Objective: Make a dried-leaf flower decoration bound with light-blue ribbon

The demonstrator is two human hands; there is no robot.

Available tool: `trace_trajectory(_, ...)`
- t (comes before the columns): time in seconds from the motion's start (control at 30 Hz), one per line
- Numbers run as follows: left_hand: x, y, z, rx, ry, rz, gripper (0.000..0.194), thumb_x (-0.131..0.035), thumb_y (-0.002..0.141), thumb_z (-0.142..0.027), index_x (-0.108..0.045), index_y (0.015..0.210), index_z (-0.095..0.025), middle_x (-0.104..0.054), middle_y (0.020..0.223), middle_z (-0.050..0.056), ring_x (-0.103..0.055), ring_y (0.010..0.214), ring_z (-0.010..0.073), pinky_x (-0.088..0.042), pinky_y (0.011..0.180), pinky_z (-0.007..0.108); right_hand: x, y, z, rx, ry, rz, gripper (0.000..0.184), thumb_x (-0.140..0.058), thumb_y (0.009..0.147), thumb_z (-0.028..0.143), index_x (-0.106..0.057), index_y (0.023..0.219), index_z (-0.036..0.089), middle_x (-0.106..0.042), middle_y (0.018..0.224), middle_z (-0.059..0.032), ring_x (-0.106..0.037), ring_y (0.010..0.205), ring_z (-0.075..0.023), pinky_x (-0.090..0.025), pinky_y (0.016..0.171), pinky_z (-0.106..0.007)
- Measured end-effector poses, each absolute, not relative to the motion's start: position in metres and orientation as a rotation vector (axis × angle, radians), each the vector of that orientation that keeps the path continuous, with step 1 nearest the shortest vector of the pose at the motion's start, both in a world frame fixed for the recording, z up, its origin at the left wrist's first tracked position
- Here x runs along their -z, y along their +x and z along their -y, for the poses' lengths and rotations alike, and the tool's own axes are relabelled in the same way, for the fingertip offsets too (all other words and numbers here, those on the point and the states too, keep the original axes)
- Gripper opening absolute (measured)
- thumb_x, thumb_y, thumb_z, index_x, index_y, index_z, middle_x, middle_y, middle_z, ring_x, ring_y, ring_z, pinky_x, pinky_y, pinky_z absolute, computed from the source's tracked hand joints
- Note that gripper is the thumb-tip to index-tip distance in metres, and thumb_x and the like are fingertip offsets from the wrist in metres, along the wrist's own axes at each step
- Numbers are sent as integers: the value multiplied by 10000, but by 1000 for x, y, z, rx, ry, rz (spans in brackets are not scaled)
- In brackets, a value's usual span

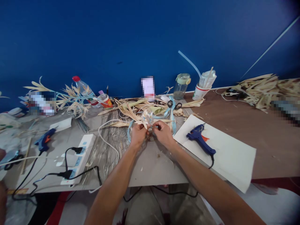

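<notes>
Far left on the table (220, 115) there's a blue glue gun (44, 141), then a white power strip (85, 143) with black plugs in it, then a messy spread of thin wires (107, 140). Next up is the left hand (138, 135) — fingers pinched around the base of a pale husk flower (142, 120), which sits mid-table in front of the husk pile. Right hand (162, 132) is just beside it, fingers curled in close; can't tell if they're gripping anything. Past that, a second glue gun (201, 139) lies on a white board (234, 162).
</notes>
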State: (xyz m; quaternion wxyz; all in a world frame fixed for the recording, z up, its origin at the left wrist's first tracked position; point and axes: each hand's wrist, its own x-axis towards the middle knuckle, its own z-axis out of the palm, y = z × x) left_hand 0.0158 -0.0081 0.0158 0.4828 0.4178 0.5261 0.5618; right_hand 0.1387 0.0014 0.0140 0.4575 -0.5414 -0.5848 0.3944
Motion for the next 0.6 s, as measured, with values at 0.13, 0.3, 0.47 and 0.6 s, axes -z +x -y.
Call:
trace_trajectory(0.13,-13,16,8,-1448,938,-1212,203,-707,687,-343,-652,740,-155,-526,474,-45,-469,447,74,-415,560,240,-11,140,-3,-976,-1292,1424,90,-502,655,248,-574,671,197,-558,605,17,-440,547,-133,-340,556,-268)
trace_trajectory(0.3,-18,17,7,-1427,741,-990,225,-754,630,-326,-660,729,-147,-598,636,-21,-455,449,45,-479,631,282,-11,140,-1,-961,-1278,1349,113,-505,686,269,-585,713,193,-530,604,28,-426,537,-126,-333,545,-265)
trace_trajectory(0.47,-26,22,9,-1421,548,-866,247,-775,612,-266,-644,789,-156,-600,699,-26,-463,472,28,-490,612,252,-13,135,3,-915,-1226,1252,116,-507,704,264,-585,755,195,-523,620,35,-426,540,-121,-335,539,-258)
trace_trajectory(0.6,-28,26,9,-1517,576,-886,296,-769,610,-222,-587,841,-186,-605,680,-42,-456,452,29,-490,614,247,-10,132,5,-865,-1217,1272,110,-506,709,241,-591,761,195,-569,676,20,-467,586,-127,-358,576,-259)
